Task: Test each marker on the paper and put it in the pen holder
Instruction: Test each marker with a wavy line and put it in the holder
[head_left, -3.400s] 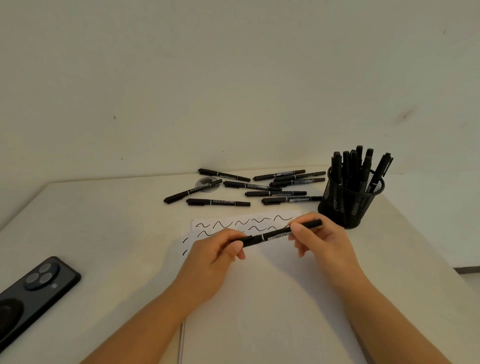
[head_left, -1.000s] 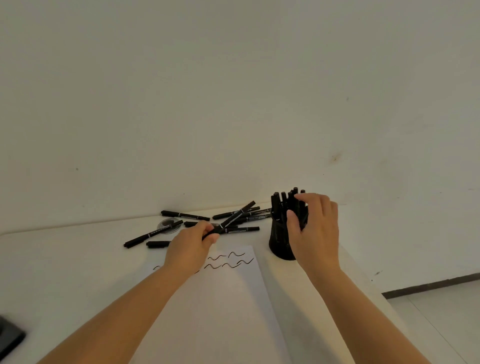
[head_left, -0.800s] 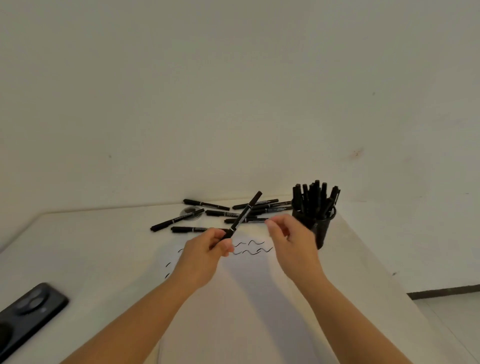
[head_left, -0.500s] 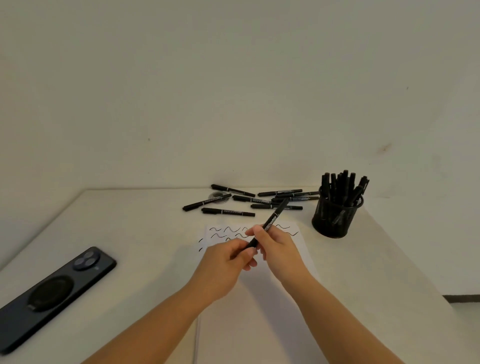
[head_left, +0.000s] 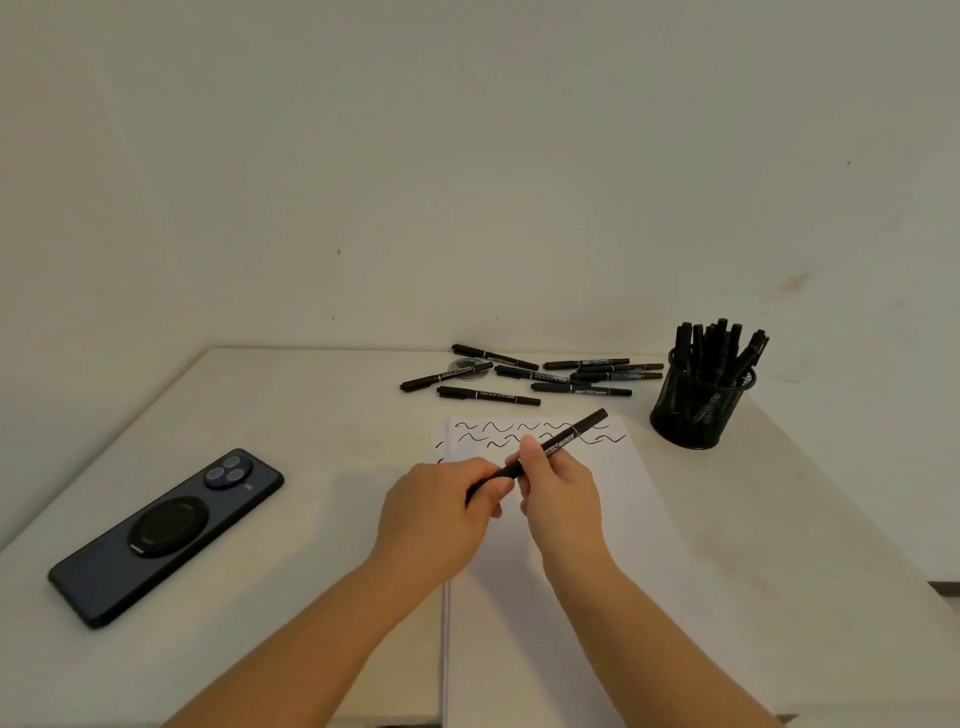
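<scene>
Marker (head_left: 558, 444) held in both hands above paper (head_left: 597, 519), cap end not yet pulled.

Left hand (head_left: 441, 512) pinching the near end, right hand (head_left: 558, 488) gripping the barrel. Two rows of test squiggles (head_left: 519, 434) drawn already; pen holder (head_left: 698, 413) at right packed with markers; roughly nine loose markers (head_left: 524, 376) lying behind the paper, seemingly untested. Phone (head_left: 166, 535) at left.

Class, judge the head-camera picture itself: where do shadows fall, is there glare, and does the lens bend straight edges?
Head view: soft, even light, no glare; faint shadows lie left of the hands on the table and beside the pen holder; the wide lens splays the table edges; the marker print stays readable, so focus is sharp.
</scene>
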